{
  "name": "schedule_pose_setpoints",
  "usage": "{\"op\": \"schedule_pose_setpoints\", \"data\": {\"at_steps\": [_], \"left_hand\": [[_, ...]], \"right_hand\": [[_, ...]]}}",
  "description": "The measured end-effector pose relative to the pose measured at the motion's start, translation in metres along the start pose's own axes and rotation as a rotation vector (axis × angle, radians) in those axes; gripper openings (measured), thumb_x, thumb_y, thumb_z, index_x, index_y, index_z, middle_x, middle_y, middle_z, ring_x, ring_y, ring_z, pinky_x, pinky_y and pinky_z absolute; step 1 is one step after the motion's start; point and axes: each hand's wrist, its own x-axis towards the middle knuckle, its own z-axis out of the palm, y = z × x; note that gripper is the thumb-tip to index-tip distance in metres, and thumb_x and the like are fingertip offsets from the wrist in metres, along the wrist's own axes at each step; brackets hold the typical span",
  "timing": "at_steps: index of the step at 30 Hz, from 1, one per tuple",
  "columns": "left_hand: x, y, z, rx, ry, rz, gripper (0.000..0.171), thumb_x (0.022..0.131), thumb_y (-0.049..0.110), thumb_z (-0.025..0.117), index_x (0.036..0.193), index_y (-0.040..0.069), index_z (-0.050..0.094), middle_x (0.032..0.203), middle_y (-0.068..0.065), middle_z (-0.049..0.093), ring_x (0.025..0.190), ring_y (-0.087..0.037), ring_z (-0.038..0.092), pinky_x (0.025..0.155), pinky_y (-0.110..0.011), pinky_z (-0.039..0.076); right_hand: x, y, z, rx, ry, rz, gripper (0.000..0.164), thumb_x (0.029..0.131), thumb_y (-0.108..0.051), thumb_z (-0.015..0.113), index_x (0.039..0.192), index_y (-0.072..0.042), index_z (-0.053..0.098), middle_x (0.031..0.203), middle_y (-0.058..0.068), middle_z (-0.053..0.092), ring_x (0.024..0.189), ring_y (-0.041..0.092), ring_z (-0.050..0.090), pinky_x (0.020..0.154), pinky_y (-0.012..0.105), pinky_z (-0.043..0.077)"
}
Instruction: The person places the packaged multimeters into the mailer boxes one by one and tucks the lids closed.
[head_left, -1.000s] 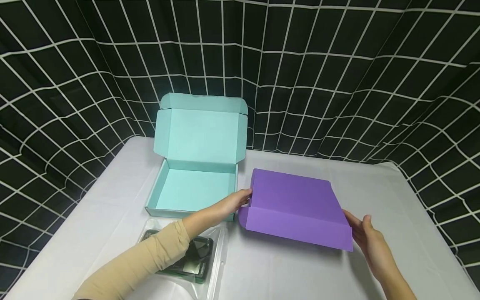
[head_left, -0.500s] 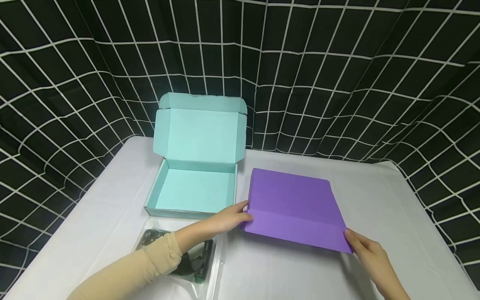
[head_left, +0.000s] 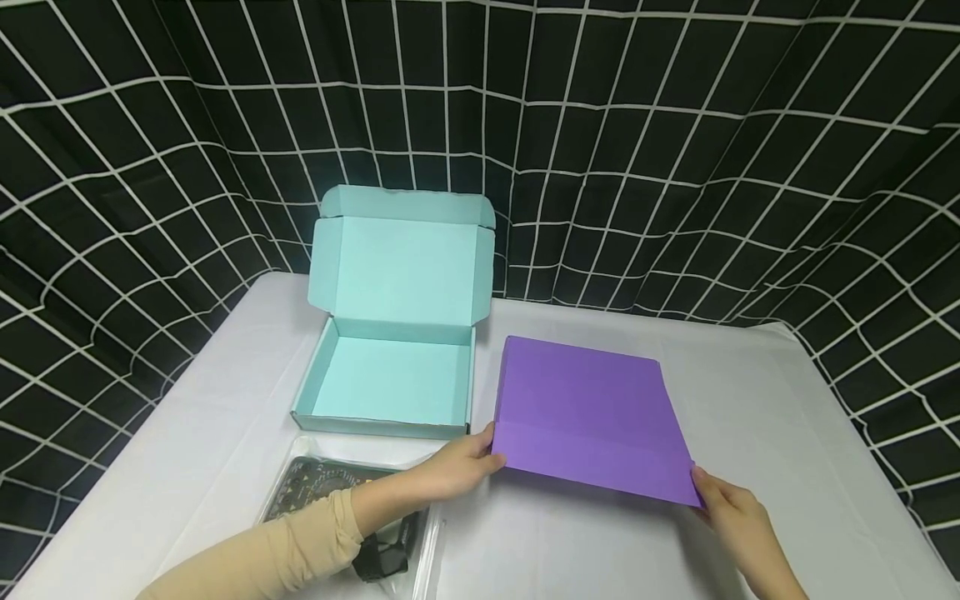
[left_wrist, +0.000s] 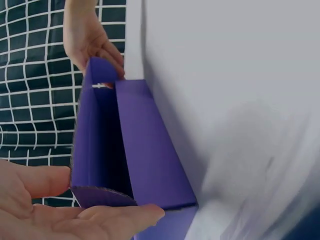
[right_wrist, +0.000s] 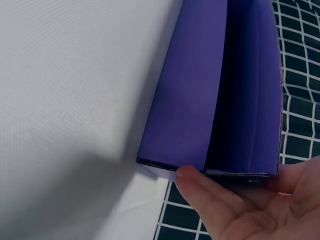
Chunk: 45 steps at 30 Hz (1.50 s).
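Observation:
A purple cardboard box [head_left: 592, 408] lies on the table at right of centre. Its lid stands slightly raised at the front, leaving a dark gap above the front wall [left_wrist: 150, 145] in both wrist views. At the lid's front left corner, my left hand [head_left: 457, 467] grips the edge, thumb on the outer face and fingers along the side flap [left_wrist: 107, 197]. My right hand [head_left: 738, 521] grips the front right corner, its thumb on the lid's edge. In the right wrist view, a fingertip of the right hand [right_wrist: 245, 210] touches the front wall's lower corner.
A teal box [head_left: 390, 375] stands open behind my left arm, its lid upright. Under that arm lies a clear plastic bag [head_left: 427, 542] holding a dark green and black item [head_left: 322, 483], partly hidden. A black grid-patterned curtain [head_left: 480, 125] hangs behind the white table [head_left: 562, 542].
Both hands have moved from the purple box's sides to the lid's front corners. The lid's front flap has swung outward, nearly in line with the lid. The teal box has not moved.

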Motion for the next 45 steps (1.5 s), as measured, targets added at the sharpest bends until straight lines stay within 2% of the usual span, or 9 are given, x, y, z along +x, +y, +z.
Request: {"op": "schedule_pose_setpoints", "data": {"at_steps": [10, 15, 33, 35, 37, 39, 42, 44, 45], "left_hand": [[-0.001, 0.003, 0.001, 0.05, 0.024, -0.01, 0.058, 0.1, 0.013, 0.049, 0.145, -0.015, 0.026, 0.144, -0.029, 0.041, 0.137, -0.041, 0.033, 0.113, -0.052, 0.027], [-0.001, 0.003, 0.002, 0.092, 0.041, -0.01, 0.057, 0.1, 0.014, 0.05, 0.143, -0.017, 0.029, 0.14, -0.03, 0.044, 0.135, -0.042, 0.036, 0.111, -0.053, 0.029], [0.003, -0.006, 0.002, 0.214, 0.03, -0.006, 0.055, 0.095, 0.016, 0.058, 0.138, -0.015, 0.042, 0.129, -0.03, 0.055, 0.124, -0.044, 0.049, 0.105, -0.054, 0.038], [0.005, -0.007, -0.001, 0.255, 0.021, -0.003, 0.057, 0.094, 0.019, 0.061, 0.137, -0.014, 0.044, 0.13, -0.029, 0.055, 0.116, -0.041, 0.057, 0.1, -0.051, 0.044], [0.007, -0.009, -0.002, 0.271, 0.015, -0.014, 0.06, 0.093, 0.021, 0.064, 0.137, -0.014, 0.044, 0.133, -0.029, 0.052, 0.089, -0.033, 0.065, 0.086, -0.045, 0.053], [0.008, -0.011, -0.003, 0.287, 0.016, -0.03, 0.064, 0.091, 0.022, 0.067, 0.137, -0.015, 0.043, 0.135, -0.03, 0.049, 0.084, -0.027, 0.062, 0.082, -0.042, 0.053], [0.011, -0.013, -0.004, 0.251, 0.008, -0.047, 0.07, 0.088, 0.02, 0.071, 0.138, -0.017, 0.039, 0.135, -0.031, 0.05, 0.096, -0.031, 0.063, 0.089, -0.045, 0.051], [0.014, -0.012, -0.008, 0.176, -0.016, -0.062, 0.073, 0.086, 0.015, 0.072, 0.14, -0.017, 0.035, 0.138, -0.032, 0.046, 0.126, -0.039, 0.049, 0.106, -0.049, 0.04], [0.016, -0.012, -0.01, 0.112, -0.033, -0.077, 0.074, 0.086, 0.012, 0.072, 0.141, -0.018, 0.031, 0.141, -0.032, 0.043, 0.131, -0.041, 0.043, 0.109, -0.05, 0.035]], "right_hand": [[-0.001, -0.001, 0.003, 0.08, 0.0, -0.003, 0.056, 0.108, -0.024, 0.027, 0.133, 0.026, 0.032, 0.14, 0.035, 0.033, 0.13, 0.041, 0.035, 0.093, 0.033, 0.051], [0.0, 0.001, 0.006, 0.134, 0.009, -0.011, 0.056, 0.108, -0.023, 0.025, 0.133, 0.027, 0.03, 0.141, 0.037, 0.03, 0.129, 0.041, 0.036, 0.086, 0.022, 0.053], [0.002, 0.009, 0.01, 0.079, 0.01, -0.012, 0.058, 0.107, -0.028, 0.028, 0.137, 0.022, 0.032, 0.14, 0.034, 0.035, 0.131, 0.041, 0.034, 0.097, 0.036, 0.048], [0.001, 0.013, 0.012, 0.064, 0.029, -0.035, 0.058, 0.107, -0.029, 0.029, 0.137, 0.02, 0.032, 0.14, 0.033, 0.036, 0.132, 0.043, 0.033, 0.102, 0.044, 0.042], [0.001, 0.015, 0.013, 0.042, 0.048, -0.062, 0.057, 0.107, -0.03, 0.03, 0.138, 0.019, 0.033, 0.139, 0.033, 0.037, 0.132, 0.044, 0.032, 0.105, 0.052, 0.034], [0.0, 0.018, 0.014, 0.022, 0.063, -0.088, 0.056, 0.107, -0.029, 0.032, 0.138, 0.018, 0.035, 0.139, 0.032, 0.038, 0.132, 0.045, 0.032, 0.104, 0.056, 0.029], [0.001, 0.019, 0.014, -0.009, 0.062, -0.117, 0.054, 0.107, -0.028, 0.033, 0.137, 0.017, 0.036, 0.139, 0.032, 0.039, 0.131, 0.046, 0.033, 0.103, 0.057, 0.03], [0.001, 0.019, 0.012, -0.026, 0.046, -0.126, 0.054, 0.107, -0.027, 0.035, 0.137, 0.017, 0.036, 0.138, 0.033, 0.04, 0.129, 0.045, 0.037, 0.102, 0.054, 0.037], [0.002, 0.019, 0.01, -0.014, 0.029, -0.131, 0.054, 0.106, -0.026, 0.036, 0.137, 0.018, 0.035, 0.138, 0.034, 0.04, 0.128, 0.044, 0.04, 0.101, 0.05, 0.042]]}}
